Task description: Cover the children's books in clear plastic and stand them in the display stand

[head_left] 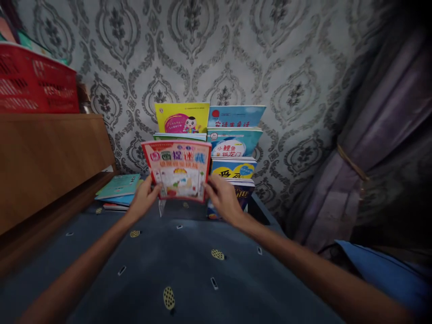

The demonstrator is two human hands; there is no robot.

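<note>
A thin picture book (178,173) with a pink-red cover is held upright between both hands, its front toward me. My left hand (146,196) grips its lower left edge, and my right hand (223,196) its lower right edge. Just behind it stand two columns of children's books. In the left column a yellow book (182,118) rises at the back. The right column has a blue book (236,116), a teal book (232,143), a yellow-and-blue book (232,168) and a dark book (245,195) partly covered by my right hand. Part of a clear stand (162,208) shows below the held book.
A small pile of books (119,189) lies at the left on the dark blue patterned cloth (189,261). Beside it is a wooden cabinet (54,157) carrying a red basket (38,83). Patterned wallpaper stands behind; a tied curtain (340,180) hangs at the right.
</note>
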